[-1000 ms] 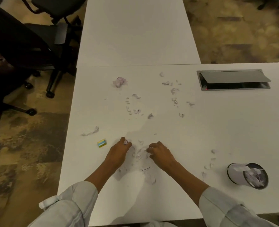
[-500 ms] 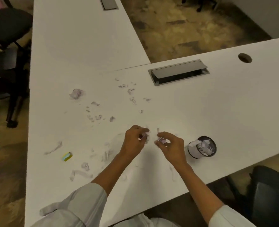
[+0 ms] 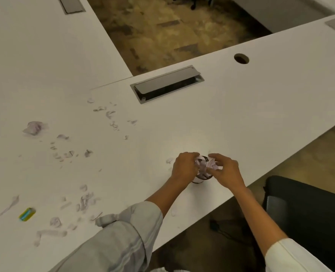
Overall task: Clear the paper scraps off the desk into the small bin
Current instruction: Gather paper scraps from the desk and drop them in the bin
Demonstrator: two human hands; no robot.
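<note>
Over the small bin (image 3: 199, 178), left hand (image 3: 185, 166) and right hand (image 3: 226, 171) are pinching paper scraps (image 3: 205, 165) in curled fingers. Light and flimsy, they are probably best bunched loosely.

no text, label, brand, number or sign can be read anywhere in the frame. the paper scraps (image 3: 84, 201) on the desk (image 3: 241, 118) carry faint dark marks too blurred to tell as print, and the small yellow and blue object (image 3: 26, 214) at the lower left shows colour only, with no lettering that can be made out.
</note>
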